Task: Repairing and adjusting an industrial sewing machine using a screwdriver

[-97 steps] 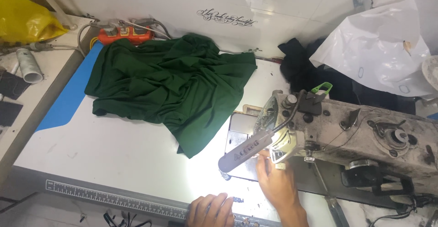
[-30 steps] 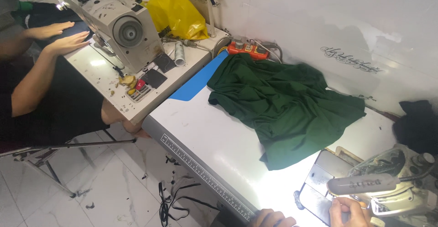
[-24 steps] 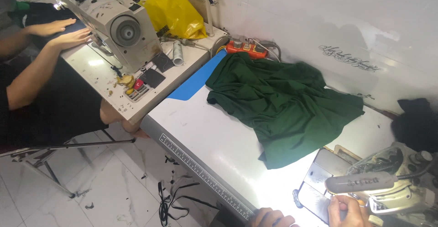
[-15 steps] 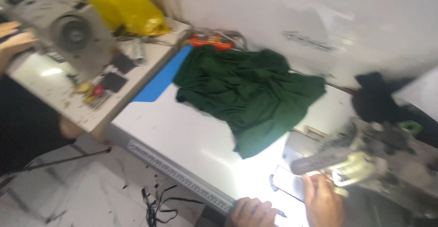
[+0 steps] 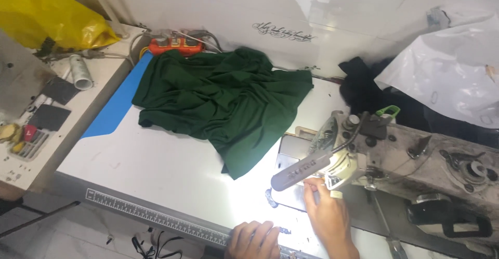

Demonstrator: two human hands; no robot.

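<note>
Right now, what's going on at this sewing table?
A person sits at a sewing machine. Their right hand is raised to the needle area under the machine's head, fingertips right at it; whether it pinches anything is too small to tell. Their left hand rests at the table's front edge, beside the ruler strip. A crumpled green garment lies untouched farther back on the white table.

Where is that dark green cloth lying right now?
The dark green cloth lies crumpled on the white table, toward the wall, left of the sewing machine and just in front of the orange power strip.
</note>
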